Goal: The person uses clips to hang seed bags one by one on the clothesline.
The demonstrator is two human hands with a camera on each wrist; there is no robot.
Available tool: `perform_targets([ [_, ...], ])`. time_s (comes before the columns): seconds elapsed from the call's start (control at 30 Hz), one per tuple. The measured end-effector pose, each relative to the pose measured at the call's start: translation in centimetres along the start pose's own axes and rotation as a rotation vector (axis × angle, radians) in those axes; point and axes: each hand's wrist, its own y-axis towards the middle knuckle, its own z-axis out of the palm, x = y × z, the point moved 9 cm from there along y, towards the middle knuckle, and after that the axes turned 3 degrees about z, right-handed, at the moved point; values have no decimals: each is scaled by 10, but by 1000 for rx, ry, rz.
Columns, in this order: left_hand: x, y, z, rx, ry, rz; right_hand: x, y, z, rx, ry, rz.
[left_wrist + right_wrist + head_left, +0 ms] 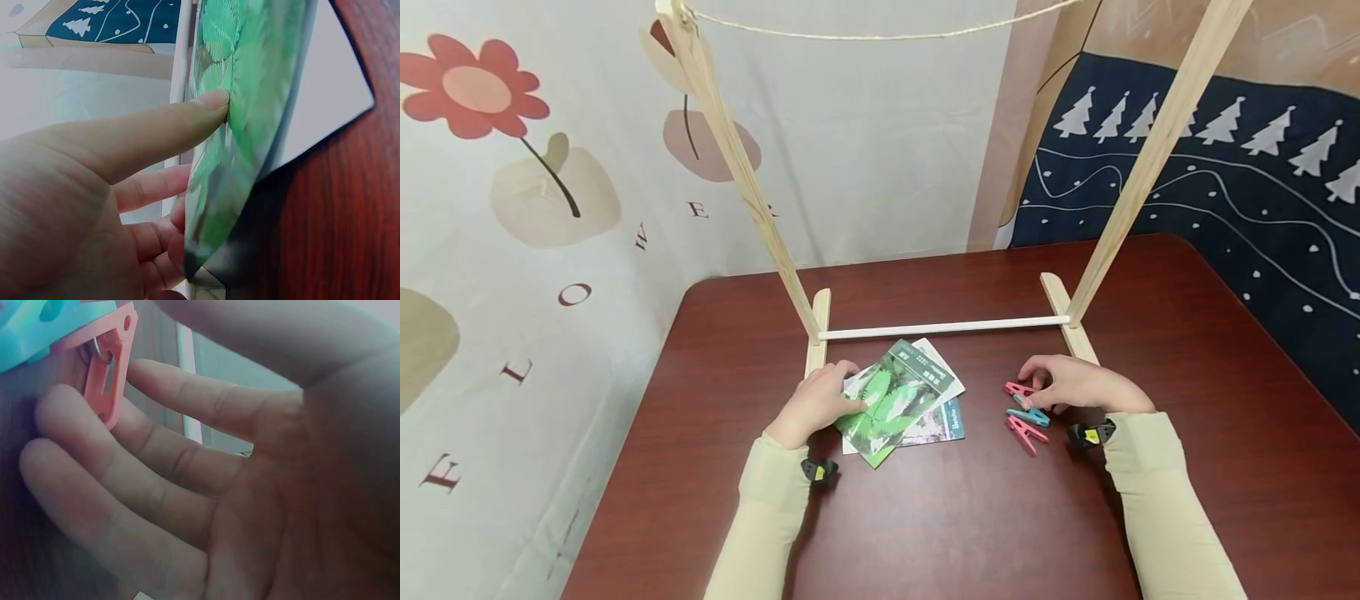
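Note:
My left hand [822, 398] holds a green leaf-printed packet [898, 396], thumb on its printed face and fingers behind it. In the left wrist view, the packet [259, 81] bends along its edge. Beneath it lie a white-edged packet [951, 385] and a flower-printed packet with a blue edge [955, 419]. My right hand [1071, 383] hovers over the clothespins, fingers spread and loosely bent. Near its fingertips are a red clothespin [106, 384] and a blue clothespin [1032, 417]. Another red clothespin [1025, 432] lies closer to me.
A wooden frame stands on the dark red table [985, 517], with a left post [737, 158], a right post [1157, 142] and a white bottom bar [940, 328]. A rope [880, 37] hangs between the posts. Printed cloth [865, 150] covers the walls behind.

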Motion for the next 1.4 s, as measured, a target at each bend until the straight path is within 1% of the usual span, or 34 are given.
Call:
perform_targets([
  [0.3, -2, 1, 4, 16, -8, 21, 0, -1, 2, -18, -38, -27],
  [0.4, -3, 1, 4, 24, -1, 23, 0, -1, 2, -27, -69, -27],
  [0.57, -3, 1, 4, 33, 4, 26, -3, 2, -1, -69, -133, -1],
  [0.67, -2, 2, 3, 40, 4, 31, -5, 4, -3, -84, -149, 19],
  [0.73, 0, 2, 2, 44, 9, 24, -5, 6, -3, -89, -155, 25],
  [0.83, 3, 0, 0, 45, 9, 1, -2, 10, -5, -100, -162, 11],
  [0.97, 5, 0, -3, 33, -9, -19, 6, 12, -12, -166, -230, -30],
  [1.07, 5, 1, -3, 34, -14, -26, 8, 10, -18, -217, -278, -45],
  [1.2, 5, 0, 0, 57, -4, -29, 6, 8, -18, -227, -280, -47],
  [1.4, 5, -1, 2, 82, -4, -2, 2, 6, -18, -243, -254, -74],
])
